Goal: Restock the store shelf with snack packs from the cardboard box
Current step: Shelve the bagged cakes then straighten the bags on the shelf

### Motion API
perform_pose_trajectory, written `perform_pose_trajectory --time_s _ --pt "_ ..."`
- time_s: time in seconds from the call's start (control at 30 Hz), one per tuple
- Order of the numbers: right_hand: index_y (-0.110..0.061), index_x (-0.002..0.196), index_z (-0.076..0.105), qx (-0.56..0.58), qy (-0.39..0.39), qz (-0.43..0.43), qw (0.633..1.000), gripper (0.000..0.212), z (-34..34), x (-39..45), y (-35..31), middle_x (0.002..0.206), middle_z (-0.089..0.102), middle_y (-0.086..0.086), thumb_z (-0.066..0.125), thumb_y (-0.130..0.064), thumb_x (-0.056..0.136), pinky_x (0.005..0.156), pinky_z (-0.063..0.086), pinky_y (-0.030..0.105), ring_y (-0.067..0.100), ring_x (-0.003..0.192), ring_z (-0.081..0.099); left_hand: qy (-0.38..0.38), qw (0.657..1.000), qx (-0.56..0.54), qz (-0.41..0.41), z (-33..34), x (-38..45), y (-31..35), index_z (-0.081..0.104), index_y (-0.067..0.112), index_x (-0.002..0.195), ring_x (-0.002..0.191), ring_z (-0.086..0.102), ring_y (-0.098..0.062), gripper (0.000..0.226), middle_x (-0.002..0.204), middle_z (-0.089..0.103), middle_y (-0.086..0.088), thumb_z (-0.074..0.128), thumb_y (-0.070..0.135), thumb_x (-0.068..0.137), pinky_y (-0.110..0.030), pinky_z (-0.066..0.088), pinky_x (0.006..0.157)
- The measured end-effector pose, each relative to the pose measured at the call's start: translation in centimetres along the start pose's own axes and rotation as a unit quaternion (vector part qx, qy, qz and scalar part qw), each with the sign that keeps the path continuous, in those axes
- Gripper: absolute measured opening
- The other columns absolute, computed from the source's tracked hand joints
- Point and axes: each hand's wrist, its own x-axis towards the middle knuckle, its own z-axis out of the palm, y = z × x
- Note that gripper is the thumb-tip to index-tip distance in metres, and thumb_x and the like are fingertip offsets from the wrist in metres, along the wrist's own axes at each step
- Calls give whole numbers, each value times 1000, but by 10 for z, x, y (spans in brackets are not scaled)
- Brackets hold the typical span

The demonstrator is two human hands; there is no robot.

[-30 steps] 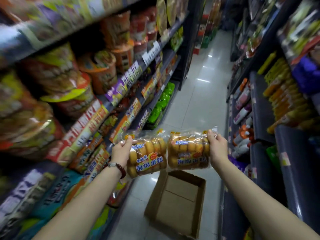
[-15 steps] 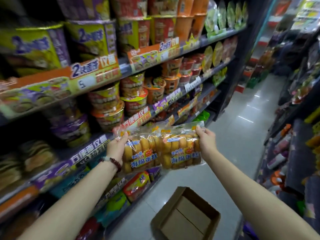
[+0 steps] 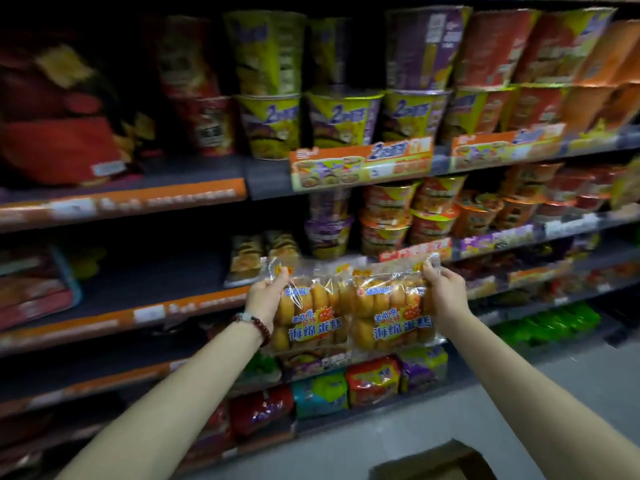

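1. Holding two clear plastic packs of golden sponge cakes side by side, we have our left hand pinching the top corner of the left cake pack and our right hand pinching the top corner of the right cake pack; the fingers of each hand are clenched on the crinkled film.
2. Both packs hang between our hands, their inner edges touching or slightly overlapping; we cannot tell which.
3. We judge the step in hand to be the carry to the shelf: the packs are lifted in front of the dark store shelf with the orange price strip, not yet set down.
4. Just beyond and left of our left fingers lies an open stretch of that shelf, and near it stand similar clear cake packs, which suggests the destination.
5. Above our fingers sit stacked paper noodle bowls, so the next move calls for pushing the packs forward and leftward, under that tier, without knocking the bowls.
6. Soft film and soft cakes call for a light grip and an upright placing, labels facing out.
7. Well below our right hand, the brown cardboard box rests on the floor; only its rim shows, so we cannot tell what remains inside.
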Motion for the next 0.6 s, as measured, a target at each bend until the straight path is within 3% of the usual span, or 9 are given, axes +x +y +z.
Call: perform_pose_trajectory --time_s 0.07,0.13,0.2,0.3,0.43,0.5,0.6 --pt "-7 91 65 4 -33 7 999 30 34 -7 0 96 70 14 61 -37 91 89 53 50 33 93 67 31 999 -4 7 -34 -5 4 56 13 82 83 60 -21 62 88 62 -5 67 69 59 -39 50 86" --pt "-9 95 64 4 -60 9 998 25 67 -14 0 93 68 10 60 -34 92 92 52 48 30 93 66 62 998 -13 15 -67 -9 8 57 14 84 83 58 -21 64 88 60 -5 68 71 56 -37 49 85" --pt "-13 96 64 5 -86 13 996 16 99 -20 1 84 64 4 57 -27 96 89 51 43 25 85 63 85 996 -32 22 -97 -11 12 61 10 84 92 65 -27 57 96 69 -9 71 63 63 -46 50 93" --pt "-11 81 57 3 -114 30 993 24 145 -24 5 84 64 11 58 -30 95 84 52 42 27 80 63 123 991 -51 14 -137 -12 21 61 12 84 92 67 -31 34 94 70 -14 70 45 79 -48 51 92" --pt "-8 78 58 1 -148 33 988 28 209 -28 5 75 63 8 58 -29 95 75 51 38 25 72 62 161 986 -48 15 -194 8 30 62 15 75 85 62 -26 43 88 66 -11 74 55 67 -51 50 94" --pt "-4 92 61 3 -151 41 988 27 240 -26 6 86 66 11 60 -31 93 81 53 43 28 79 64 173 984 -47 23 -222 24 39 63 15 72 88 63 -28 40 92 68 -12 74 53 69 -50 50 94" --pt "-3 118 58 13 -154 56 986 55 283 -15 15 109 66 17 67 -44 83 94 50 53 35 97 65 158 986 -43 19 -253 45 60 62 16 74 91 60 -27 30 98 64 -11 68 45 80 -42 48 93"
